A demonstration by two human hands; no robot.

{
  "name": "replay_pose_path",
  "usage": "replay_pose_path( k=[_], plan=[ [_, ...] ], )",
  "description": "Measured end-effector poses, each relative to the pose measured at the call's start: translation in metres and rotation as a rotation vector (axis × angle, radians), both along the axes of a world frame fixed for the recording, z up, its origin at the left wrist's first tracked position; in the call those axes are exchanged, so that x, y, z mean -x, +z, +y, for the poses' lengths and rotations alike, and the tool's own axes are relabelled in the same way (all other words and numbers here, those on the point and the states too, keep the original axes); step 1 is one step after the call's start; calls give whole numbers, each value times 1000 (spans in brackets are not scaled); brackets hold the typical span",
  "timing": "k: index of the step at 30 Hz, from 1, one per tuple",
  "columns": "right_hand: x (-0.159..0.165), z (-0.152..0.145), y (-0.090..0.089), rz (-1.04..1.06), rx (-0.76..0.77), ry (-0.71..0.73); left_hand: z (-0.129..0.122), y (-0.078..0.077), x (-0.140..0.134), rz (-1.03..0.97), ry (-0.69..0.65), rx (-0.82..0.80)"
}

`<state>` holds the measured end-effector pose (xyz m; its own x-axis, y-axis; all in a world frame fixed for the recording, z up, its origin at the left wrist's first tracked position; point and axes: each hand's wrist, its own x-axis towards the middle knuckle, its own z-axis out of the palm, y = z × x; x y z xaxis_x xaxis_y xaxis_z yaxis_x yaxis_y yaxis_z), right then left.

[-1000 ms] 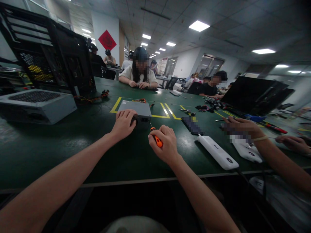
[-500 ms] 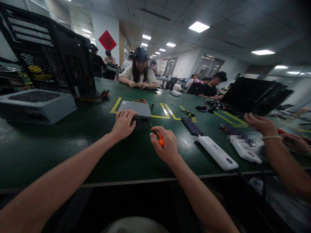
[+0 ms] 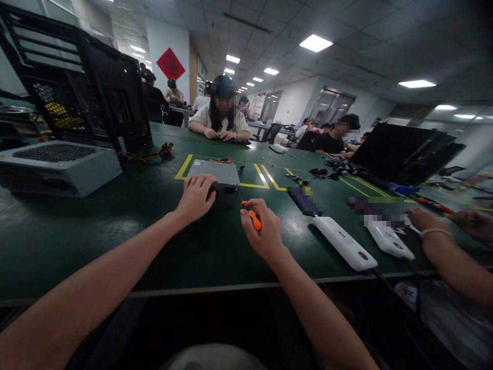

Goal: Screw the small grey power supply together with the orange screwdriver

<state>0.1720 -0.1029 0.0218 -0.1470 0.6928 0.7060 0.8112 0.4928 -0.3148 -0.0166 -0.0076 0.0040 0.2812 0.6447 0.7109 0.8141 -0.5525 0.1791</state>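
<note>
A grey computer power supply (image 3: 222, 173) lies on the green table, its socket side facing me. My left hand (image 3: 197, 196) grips its near left corner, fingers over the top and thumb by the front face. An orange-and-black screwdriver (image 3: 254, 221) is held in my right hand (image 3: 264, 228), closed around the handle. Its thin shaft points up and left to the power supply's near right edge; whether the tip sits in a screw is too small to tell.
Left stand a second power supply (image 3: 69, 167) and an open black computer case (image 3: 88, 87). To the right lie white power banks (image 3: 344, 244) with blurred devices, loose cables (image 3: 327, 172), and another black case (image 3: 408, 149). A co-worker's hand (image 3: 427, 221) reaches in; another person (image 3: 221, 115) sits opposite.
My right hand has turned slightly on the screwdriver handle, with its fingers shifted. My left hand and the power supply stay put. The co-worker's hand at right has moved lower.
</note>
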Motion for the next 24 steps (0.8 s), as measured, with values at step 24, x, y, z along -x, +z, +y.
replay_pose_path(
  k=[24],
  plan=[
    [0, -2, 3, -36, 11, 25, 0, -1, 1, 20, 10, -23]
  ],
)
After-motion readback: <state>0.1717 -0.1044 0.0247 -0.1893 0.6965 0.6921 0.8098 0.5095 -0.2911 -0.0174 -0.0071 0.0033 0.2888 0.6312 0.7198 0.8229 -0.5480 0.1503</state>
